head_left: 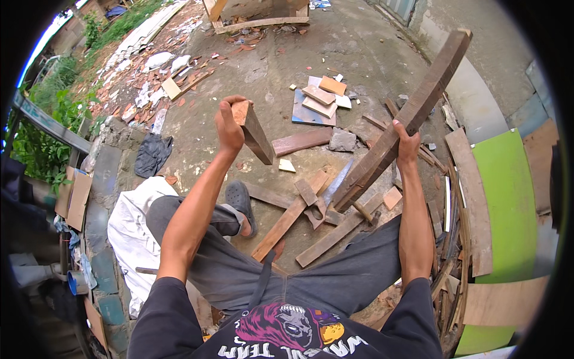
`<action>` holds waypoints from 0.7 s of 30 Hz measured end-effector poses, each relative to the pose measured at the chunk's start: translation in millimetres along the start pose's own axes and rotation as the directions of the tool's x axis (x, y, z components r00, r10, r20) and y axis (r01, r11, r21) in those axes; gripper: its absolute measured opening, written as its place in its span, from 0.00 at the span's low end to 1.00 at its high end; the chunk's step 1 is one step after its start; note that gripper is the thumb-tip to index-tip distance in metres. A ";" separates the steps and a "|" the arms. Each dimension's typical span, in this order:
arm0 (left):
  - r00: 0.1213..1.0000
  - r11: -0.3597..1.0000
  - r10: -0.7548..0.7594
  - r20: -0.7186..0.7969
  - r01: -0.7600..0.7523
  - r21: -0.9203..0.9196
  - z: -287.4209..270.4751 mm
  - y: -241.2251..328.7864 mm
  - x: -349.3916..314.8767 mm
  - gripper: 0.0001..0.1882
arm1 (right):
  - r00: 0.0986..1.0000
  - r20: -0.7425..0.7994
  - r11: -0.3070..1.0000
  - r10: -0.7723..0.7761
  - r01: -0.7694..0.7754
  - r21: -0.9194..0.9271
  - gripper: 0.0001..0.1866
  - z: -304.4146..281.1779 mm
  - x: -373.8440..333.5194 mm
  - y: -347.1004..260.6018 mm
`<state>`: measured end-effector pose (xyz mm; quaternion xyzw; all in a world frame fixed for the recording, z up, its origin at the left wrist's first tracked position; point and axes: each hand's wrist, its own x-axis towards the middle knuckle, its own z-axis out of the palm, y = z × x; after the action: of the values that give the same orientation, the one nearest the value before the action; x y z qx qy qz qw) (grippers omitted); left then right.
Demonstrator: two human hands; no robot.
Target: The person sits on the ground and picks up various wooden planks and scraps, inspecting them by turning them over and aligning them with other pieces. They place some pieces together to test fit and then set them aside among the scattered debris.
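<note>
My left hand point(229, 127) is closed round a short wooden block point(257, 136), its pale end facing up and its darker side slanting down to the right. My right hand point(408, 142) grips a long dark wooden beam point(424, 93) near its middle; the beam runs from the upper right down toward my knees. Below the beam's lower end lies a handsaw point(315, 210) with a wooden handle, its blade point(339, 182) partly hidden by the beam. A hammer point(365, 212) lies beside it, also partly covered. Wooden planks point(290, 216) cross on the ground between my legs.
Wood offcuts point(320, 103) are stacked on a blue board point(304, 112) ahead. A grey stone point(342, 140) sits near a reddish plank point(302, 142). Green panel point(501, 197) and thin wood strips line the right side. White sack point(128, 230) and black cloth point(153, 154) lie left. A wooden frame point(263, 25) stands far ahead.
</note>
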<state>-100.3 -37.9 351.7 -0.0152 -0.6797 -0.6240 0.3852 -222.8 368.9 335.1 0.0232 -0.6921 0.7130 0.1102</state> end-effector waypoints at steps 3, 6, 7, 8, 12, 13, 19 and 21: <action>0.999 0.999 -0.005 -0.033 0.006 0.032 12.6 -13.6 -20.6 0.34 | 0.998 -0.042 0.959 0.053 -0.039 0.281 0.26 2.3 3.9 5.7; 0.994 0.996 -0.084 -0.066 0.085 0.009 25.7 -29.1 -40.2 0.33 | 0.985 -0.060 0.891 0.162 -0.119 0.438 0.32 -4.5 8.1 4.8; 0.995 0.997 -0.072 -0.073 0.074 0.031 28.8 -33.2 -46.7 0.33 | 0.974 -0.082 0.882 0.209 -0.152 0.446 0.31 -7.3 7.9 4.8; 0.994 0.996 -0.077 -0.078 0.080 0.035 23.3 -40.5 -52.0 0.33 | 0.961 -0.089 0.868 0.260 -0.192 0.458 0.31 -0.8 7.2 6.6; 0.993 0.994 -0.104 -0.059 0.105 0.017 29.3 -54.8 -69.2 0.32 | 0.916 -0.183 0.835 0.357 -0.225 0.502 0.28 -7.9 5.8 -3.7; 0.993 0.995 -0.101 -0.054 0.102 0.014 30.9 -56.5 -71.4 0.31 | 0.934 -0.146 0.819 0.326 -0.202 0.538 0.29 -16.5 11.2 3.5; 0.998 0.996 -0.055 -0.001 0.055 0.070 39.0 -50.8 -77.1 0.30 | 0.883 -0.164 0.758 0.439 -0.266 0.595 0.28 -46.3 34.7 20.9; 0.999 0.996 -0.041 0.007 0.040 0.076 41.9 -47.0 -79.9 0.29 | 0.889 -0.197 0.756 0.413 -0.214 0.619 0.27 -49.1 36.5 22.1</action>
<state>-88.9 24.5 272.2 0.0106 -0.7048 -0.6054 0.3697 -256.7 421.8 318.2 -0.1786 -0.4067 0.8918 0.0863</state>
